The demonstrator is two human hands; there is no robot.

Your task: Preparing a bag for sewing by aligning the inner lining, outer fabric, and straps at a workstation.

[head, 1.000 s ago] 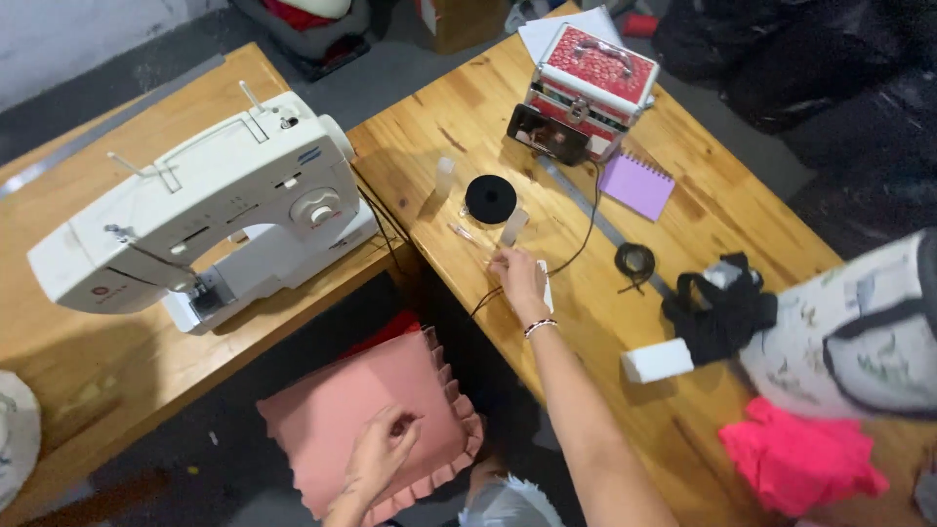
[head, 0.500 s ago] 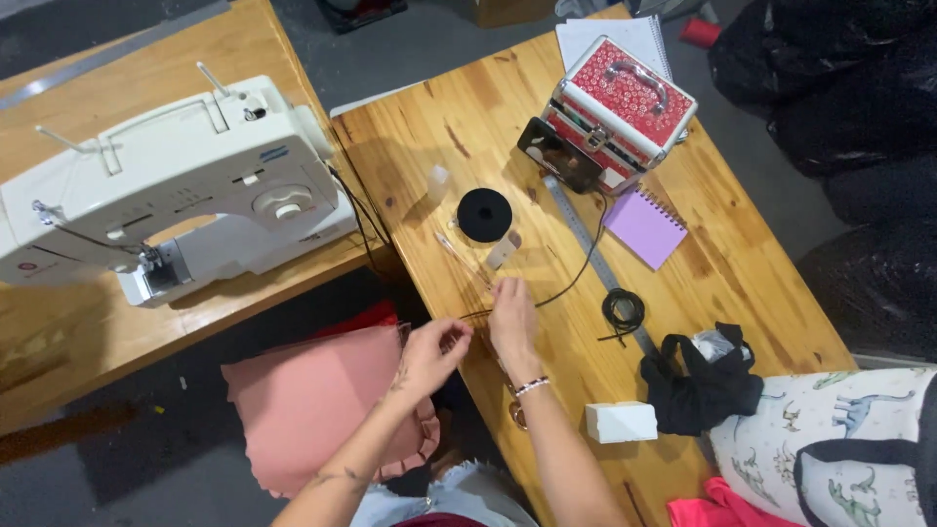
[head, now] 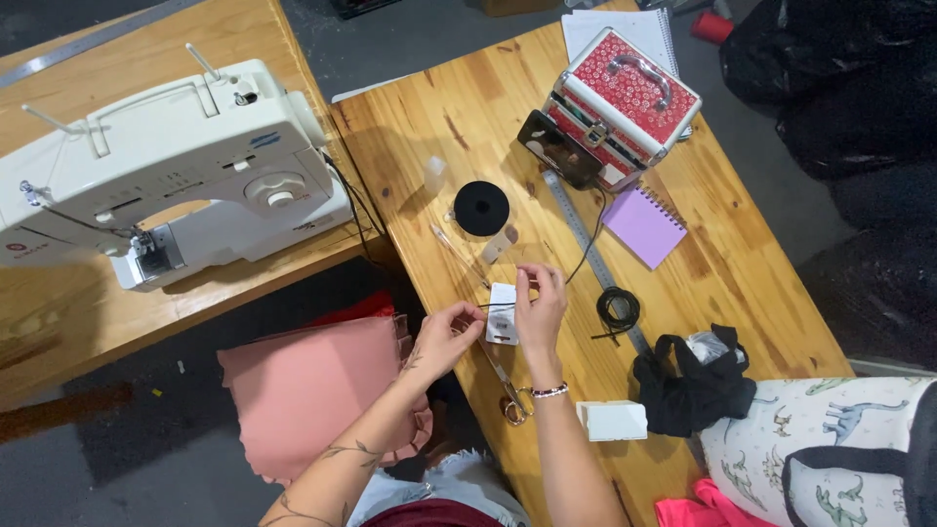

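Observation:
My right hand (head: 540, 304) hovers over the wooden table (head: 468, 107) with its fingertips pinched on a thin black thread (head: 491, 305), just above a small white card (head: 502, 314). My left hand (head: 446, 337) is at the table's near edge, pinching the other end of that thread. Scissors (head: 509, 388) lie beside my right wrist. A black spool (head: 481, 208) sits a little beyond the card, with a slim pen (head: 456, 252) beside it. A pink cushion cover (head: 312, 390) rests on my lap below the left forearm.
A white sewing machine (head: 166, 171) stands on the left table. On the right table are a red patterned case (head: 625, 98), a purple notebook (head: 644, 226), a metal ruler (head: 590, 259), a black cord coil (head: 617, 309), black fabric (head: 693, 390), a white box (head: 612, 421) and a dinosaur-print bag (head: 830, 449).
My left hand rose from the pink cover to the table edge and met the right hand. Both now pinch the thread above the white card.

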